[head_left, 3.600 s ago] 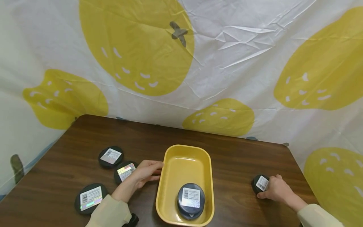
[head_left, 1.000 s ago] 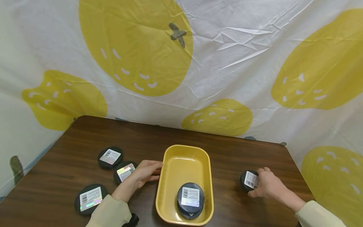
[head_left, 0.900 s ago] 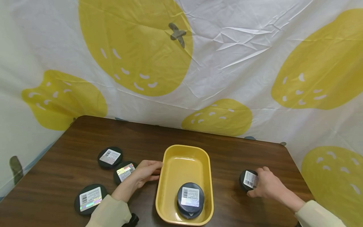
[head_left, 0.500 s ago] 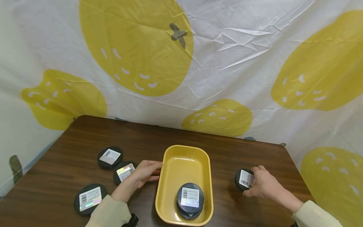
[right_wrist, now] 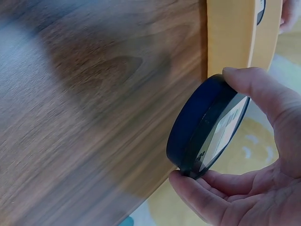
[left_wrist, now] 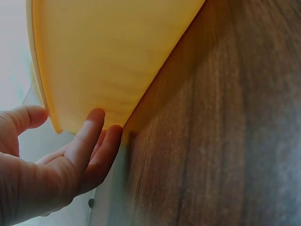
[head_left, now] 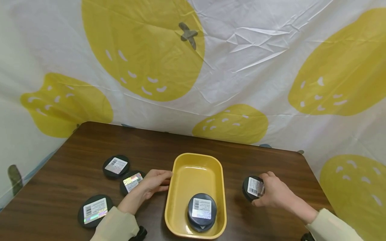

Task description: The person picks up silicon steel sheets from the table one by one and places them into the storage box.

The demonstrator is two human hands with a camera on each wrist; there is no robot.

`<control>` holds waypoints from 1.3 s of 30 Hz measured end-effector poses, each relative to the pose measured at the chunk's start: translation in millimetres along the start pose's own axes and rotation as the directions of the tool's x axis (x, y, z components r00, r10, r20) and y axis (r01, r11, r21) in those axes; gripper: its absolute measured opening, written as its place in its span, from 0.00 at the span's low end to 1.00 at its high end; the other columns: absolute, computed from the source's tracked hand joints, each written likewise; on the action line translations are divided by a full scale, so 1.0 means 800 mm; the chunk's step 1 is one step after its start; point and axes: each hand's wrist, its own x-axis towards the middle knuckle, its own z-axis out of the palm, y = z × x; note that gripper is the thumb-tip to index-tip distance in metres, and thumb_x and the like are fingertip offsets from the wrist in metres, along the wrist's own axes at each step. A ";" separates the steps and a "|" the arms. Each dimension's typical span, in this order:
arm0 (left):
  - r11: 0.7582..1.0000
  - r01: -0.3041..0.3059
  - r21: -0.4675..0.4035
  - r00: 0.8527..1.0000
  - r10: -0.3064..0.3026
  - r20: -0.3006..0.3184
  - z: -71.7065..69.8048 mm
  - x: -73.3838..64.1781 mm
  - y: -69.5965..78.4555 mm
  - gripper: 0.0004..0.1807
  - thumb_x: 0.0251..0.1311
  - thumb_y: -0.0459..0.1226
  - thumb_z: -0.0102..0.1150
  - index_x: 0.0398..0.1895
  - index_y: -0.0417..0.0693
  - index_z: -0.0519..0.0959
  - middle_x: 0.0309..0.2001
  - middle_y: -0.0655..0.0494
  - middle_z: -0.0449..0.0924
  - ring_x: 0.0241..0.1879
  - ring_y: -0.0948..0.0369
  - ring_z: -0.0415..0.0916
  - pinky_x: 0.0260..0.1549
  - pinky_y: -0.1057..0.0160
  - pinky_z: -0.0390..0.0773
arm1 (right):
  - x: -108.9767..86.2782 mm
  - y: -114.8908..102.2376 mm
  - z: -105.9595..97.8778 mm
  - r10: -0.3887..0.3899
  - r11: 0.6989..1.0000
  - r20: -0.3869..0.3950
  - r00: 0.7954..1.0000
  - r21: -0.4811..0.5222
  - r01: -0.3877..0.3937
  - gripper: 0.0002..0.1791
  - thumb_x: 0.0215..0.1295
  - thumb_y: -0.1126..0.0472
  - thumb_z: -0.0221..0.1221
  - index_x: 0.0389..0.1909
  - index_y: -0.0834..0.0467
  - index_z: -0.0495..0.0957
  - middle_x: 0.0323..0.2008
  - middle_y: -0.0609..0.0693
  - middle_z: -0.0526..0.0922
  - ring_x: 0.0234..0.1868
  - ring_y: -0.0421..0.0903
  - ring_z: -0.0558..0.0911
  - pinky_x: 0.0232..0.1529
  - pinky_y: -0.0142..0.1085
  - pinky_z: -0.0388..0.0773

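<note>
My right hand (head_left: 275, 191) pinches a flat, round black case (right_wrist: 207, 127) by its edge, thumb on one side and fingers on the other. A white label (head_left: 255, 186) faces up on it, and in the right wrist view the case looks raised off the table. At the yellow tray (head_left: 223, 187), my left hand (head_left: 155, 183) touches the left outer side with extended fingertips (left_wrist: 96, 115), the thumb at the rim. Inside the tray's near end lies another labelled black case (head_left: 202, 209), seemingly stacked on a second one that is mostly hidden.
Left of the tray, three more labelled round black cases lie on the brown wooden table (head_left: 241, 157): a far one (head_left: 116, 166), a middle one (head_left: 132, 182) partly behind the left hand, and a near one (head_left: 95, 211). A lemon-patterned cloth (head_left: 229, 77) hangs behind the table.
My right hand has carried the black case leftward from the table's right side, closer to the tray. The left hand, the tray and the other cases have stayed put.
</note>
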 end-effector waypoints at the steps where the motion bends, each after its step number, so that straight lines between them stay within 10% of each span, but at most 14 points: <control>1: 1.000 0.000 0.000 1.000 0.000 0.000 0.000 0.000 0.000 0.21 0.62 0.35 0.51 0.50 0.23 0.73 0.40 0.47 0.80 0.38 0.59 0.78 0.37 0.62 0.80 | 0.001 -0.002 0.000 -0.006 1.000 0.001 1.000 0.004 0.006 0.45 0.26 0.51 0.76 0.46 0.74 0.71 0.35 0.57 0.72 0.29 0.47 0.72 0.25 0.38 0.73; 39: 1.000 0.011 0.008 1.000 -0.011 -0.001 -0.001 0.001 -0.001 0.21 0.63 0.36 0.51 0.51 0.24 0.73 0.42 0.45 0.80 0.39 0.58 0.78 0.37 0.62 0.80 | 0.031 -0.080 -0.013 -0.139 0.990 -0.009 0.990 0.034 0.139 0.41 0.27 0.53 0.75 0.45 0.70 0.72 0.36 0.55 0.72 0.31 0.46 0.74 0.30 0.37 0.75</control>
